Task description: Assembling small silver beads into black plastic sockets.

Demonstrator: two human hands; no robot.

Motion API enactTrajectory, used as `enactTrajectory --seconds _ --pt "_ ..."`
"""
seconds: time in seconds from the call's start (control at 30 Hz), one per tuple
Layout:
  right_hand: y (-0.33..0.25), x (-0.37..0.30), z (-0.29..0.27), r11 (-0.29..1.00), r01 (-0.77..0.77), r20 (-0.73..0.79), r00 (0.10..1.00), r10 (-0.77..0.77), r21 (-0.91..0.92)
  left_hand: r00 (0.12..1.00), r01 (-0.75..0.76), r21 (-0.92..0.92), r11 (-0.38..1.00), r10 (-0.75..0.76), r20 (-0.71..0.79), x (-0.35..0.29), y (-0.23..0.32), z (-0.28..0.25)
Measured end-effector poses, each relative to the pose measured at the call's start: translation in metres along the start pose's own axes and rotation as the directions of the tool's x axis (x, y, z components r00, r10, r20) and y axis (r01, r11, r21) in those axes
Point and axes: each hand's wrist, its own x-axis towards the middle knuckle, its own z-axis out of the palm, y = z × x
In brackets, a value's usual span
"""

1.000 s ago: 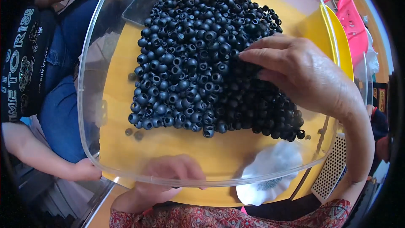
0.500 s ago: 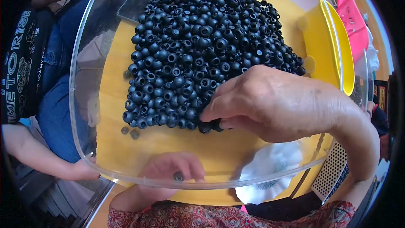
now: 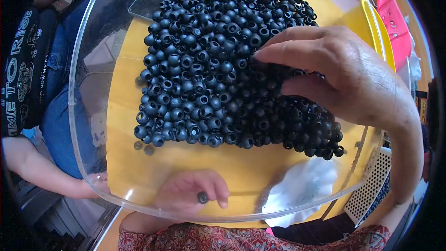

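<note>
Small black hollow round caps (image 3: 195,83) lie heaped in a wide clear plastic tub (image 3: 76,125). Over the right part of the heap is my right hand (image 3: 334,69), its thumb and fingers spread apart with nothing visible between them. The fingertips reach close to the caps; whether they touch is hard to tell. Behind the tub's near wall, my left hand (image 3: 186,190) is curled, palm up, and seen through the plastic. One black cap (image 3: 202,197) is held at its fingers.
A white ruffled dish (image 3: 304,188) shows at the near right, beside a pale perforated basket (image 3: 369,186). A yellow container (image 3: 371,23) and a pink plastic piece (image 3: 392,23) stand at the far right. Another person's hand (image 3: 95,183) rests at the tub's left edge.
My right hand has lifted from the heap's near edge, moved away from me and right, and spread its fingers. My left hand, still with a cap, has shifted only slightly.
</note>
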Motion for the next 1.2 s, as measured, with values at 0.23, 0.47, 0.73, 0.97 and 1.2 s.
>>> enactTrajectory --seconds 0.23,0.47,0.73,0.97,1.2 --pt "0.011 -0.010 0.006 0.997 0.029 -0.106 0.994 -0.021 0.075 0.999 -0.006 0.130 0.991 0.012 -0.051 -0.003 0.000 0.000" --pt "-0.025 0.014 0.005 0.944 0.166 -0.084 0.985 -0.148 0.284 0.996 -0.017 0.090 0.996 0.024 -0.083 -0.001 -0.003 0.002" --pt "-0.045 0.045 0.020 0.910 0.359 -0.037 0.933 -0.359 0.207 1.000 -0.002 0.037 0.999 0.003 -0.016 -0.001 0.000 -0.003" --pt "-0.010 0.033 0.031 0.937 0.281 0.060 0.960 -0.274 -0.207 0.998 -0.036 -0.022 0.999 0.037 0.045 -0.001 0.000 -0.007" --pt "0.000 0.017 0.020 0.963 0.186 -0.025 0.981 -0.195 -0.194 0.999 -0.015 -0.048 0.999 0.017 0.036 0.000 -0.001 -0.006"
